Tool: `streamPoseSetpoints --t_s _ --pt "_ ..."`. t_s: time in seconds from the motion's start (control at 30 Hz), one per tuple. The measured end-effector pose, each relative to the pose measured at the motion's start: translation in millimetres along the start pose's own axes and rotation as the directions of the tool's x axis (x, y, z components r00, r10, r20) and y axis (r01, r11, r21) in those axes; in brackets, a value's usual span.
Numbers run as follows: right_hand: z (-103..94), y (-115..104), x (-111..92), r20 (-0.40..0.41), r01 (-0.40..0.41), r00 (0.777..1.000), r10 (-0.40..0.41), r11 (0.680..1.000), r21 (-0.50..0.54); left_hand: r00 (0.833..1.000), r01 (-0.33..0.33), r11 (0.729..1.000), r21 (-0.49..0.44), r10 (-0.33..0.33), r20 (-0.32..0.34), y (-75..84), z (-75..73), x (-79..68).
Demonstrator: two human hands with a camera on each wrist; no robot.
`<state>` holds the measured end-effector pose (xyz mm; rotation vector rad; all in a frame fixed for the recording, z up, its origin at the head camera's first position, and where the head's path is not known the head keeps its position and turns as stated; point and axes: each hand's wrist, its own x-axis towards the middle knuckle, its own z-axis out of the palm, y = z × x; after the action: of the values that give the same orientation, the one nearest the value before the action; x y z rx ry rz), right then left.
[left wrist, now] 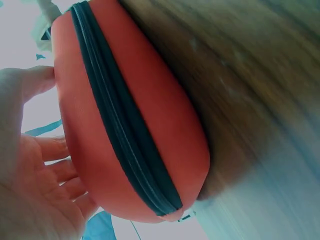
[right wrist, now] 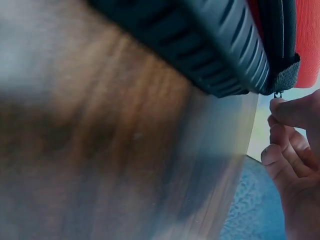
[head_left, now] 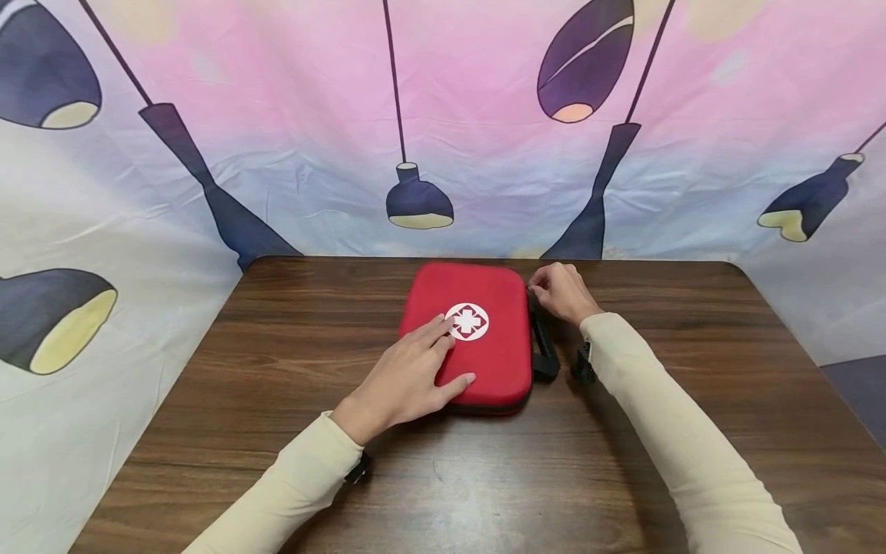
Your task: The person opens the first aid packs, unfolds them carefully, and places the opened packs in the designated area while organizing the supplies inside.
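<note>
1. The red case (head_left: 494, 365) lies flat on the table (head_left: 311, 338), toward its far edge, with its long axis running from near to far.
2. The right hand (head_left: 562, 292) is just beyond the case's far right corner, so the body of the case lies to its left and toward the person.
3. Its thumb and fingers are closed in a small pinch on the zipper pull (right wrist: 278, 95), which sits at the end of the dark side band; this hand is the nearer one to it.
4. The black handle (head_left: 544, 342) runs along the right long side, between that corner and the near end, close to the right wrist.
5. The left hand (head_left: 407, 377) rests on the lid's left and near part, fingers spread and fairly straight, fingertips reaching the white emblem (head_left: 468, 322), diagonally across from the pinch.
6. The zipper (left wrist: 122, 125) wraps the side wall and looks closed where it shows.
</note>
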<state>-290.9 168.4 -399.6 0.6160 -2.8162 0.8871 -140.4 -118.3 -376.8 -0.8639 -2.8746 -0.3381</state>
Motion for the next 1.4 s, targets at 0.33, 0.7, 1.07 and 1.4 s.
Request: streamPoseSetpoints --t_s 0.33,0.7,1.07,1.4 --pt "-0.6 6.9 1.3 0.024 0.013 1.0 -0.013 1.0 -0.008 0.989 0.082 0.99 -0.115 -0.066 0.136 -0.2 2.5 2.1" --pt "1.2 8.7 -5.1 0.003 0.106 0.994 -0.106 0.994 -0.013 0.988 0.063 0.994 -0.091 -0.049 0.147 -1.4 5.5 1.0" --pt "-1.6 8.0 -24.6 0.017 0.138 0.99 -0.138 0.99 0.026 0.983 0.083 0.992 -0.099 -0.065 0.171 -1.4 3.0 -0.1" --pt "-1.3 4.1 -57.7 -0.014 0.176 0.984 -0.176 0.983 0.057 0.987 0.059 0.993 -0.107 -0.042 0.157 -0.6 5.3 1.9"
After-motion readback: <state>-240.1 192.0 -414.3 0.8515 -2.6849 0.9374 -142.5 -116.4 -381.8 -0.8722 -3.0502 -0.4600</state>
